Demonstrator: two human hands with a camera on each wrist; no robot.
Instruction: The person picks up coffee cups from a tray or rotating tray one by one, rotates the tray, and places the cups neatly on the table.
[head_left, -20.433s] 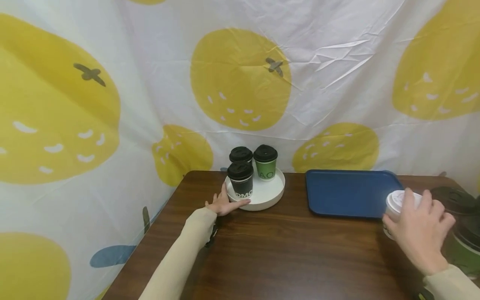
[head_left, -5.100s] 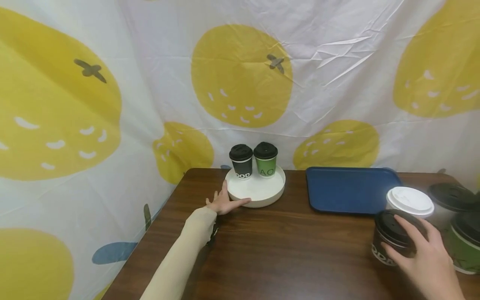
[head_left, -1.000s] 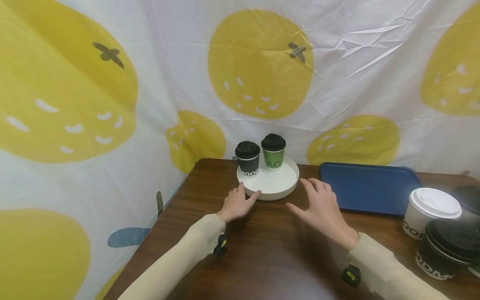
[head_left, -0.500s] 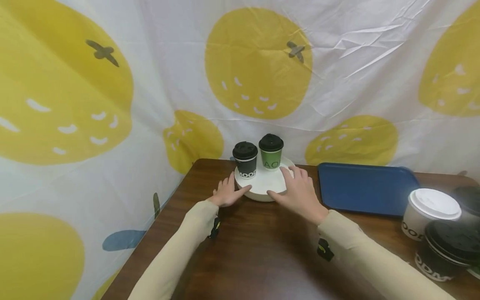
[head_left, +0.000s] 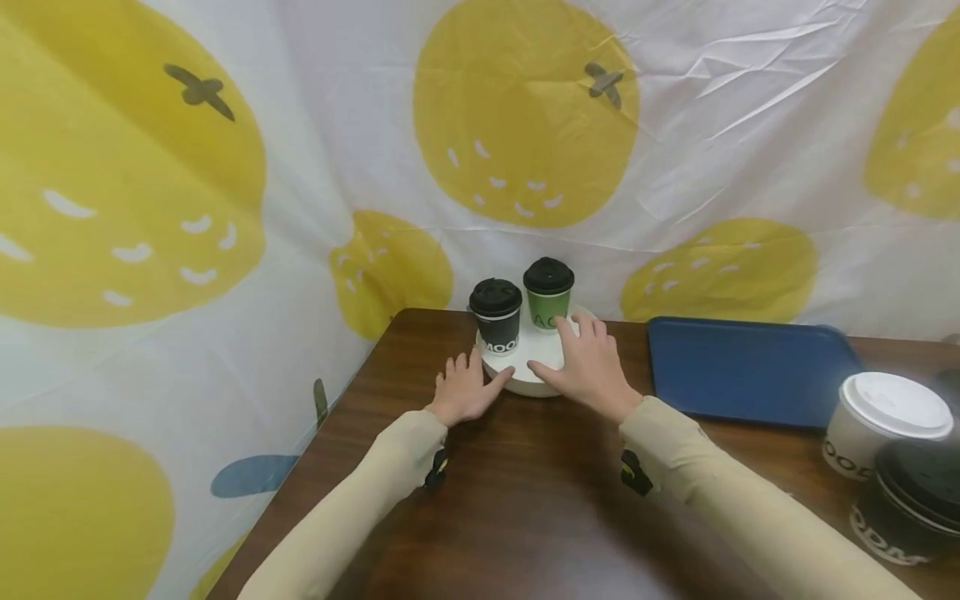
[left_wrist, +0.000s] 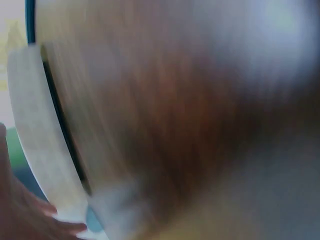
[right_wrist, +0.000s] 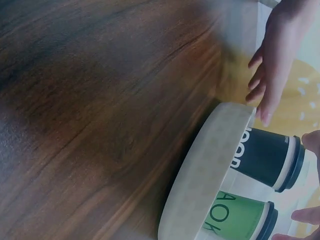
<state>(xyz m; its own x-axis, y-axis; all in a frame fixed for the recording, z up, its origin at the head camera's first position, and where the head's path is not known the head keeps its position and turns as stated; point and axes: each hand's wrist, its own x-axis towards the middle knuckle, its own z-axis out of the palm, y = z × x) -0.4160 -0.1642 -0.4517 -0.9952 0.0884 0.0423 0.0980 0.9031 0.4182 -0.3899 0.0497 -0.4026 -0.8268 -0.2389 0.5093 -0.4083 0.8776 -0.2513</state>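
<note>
A shallow round white tray (head_left: 534, 388) stands near the table's back edge, bearing two lidded paper cups upright. The black cup (head_left: 498, 327) is front left, and the green cup (head_left: 548, 293) is behind it to the right. My left hand (head_left: 461, 390) lies at the tray's front left with thumb and fingers spread, its fingertips near the rim (right_wrist: 247, 111). Over the tray's right part my right hand (head_left: 588, 367) has loosely bent, parted fingers and hides some of the green cup. No held object shows in either hand. The left wrist view is mostly blurred.
A blue rectangular tray (head_left: 750, 373) lies right of the white one. Near the right edge stand a white-lidded cup (head_left: 862, 429) and a black-lidded cup (head_left: 903, 517), with another lid partly showing behind. A fruit-print cloth (head_left: 675, 167) hangs behind the table.
A front black cup left the white tray; a similar one stands at right. In the last second my right hand moved left, from beside the white tray to over it. My left hand stayed close by.
</note>
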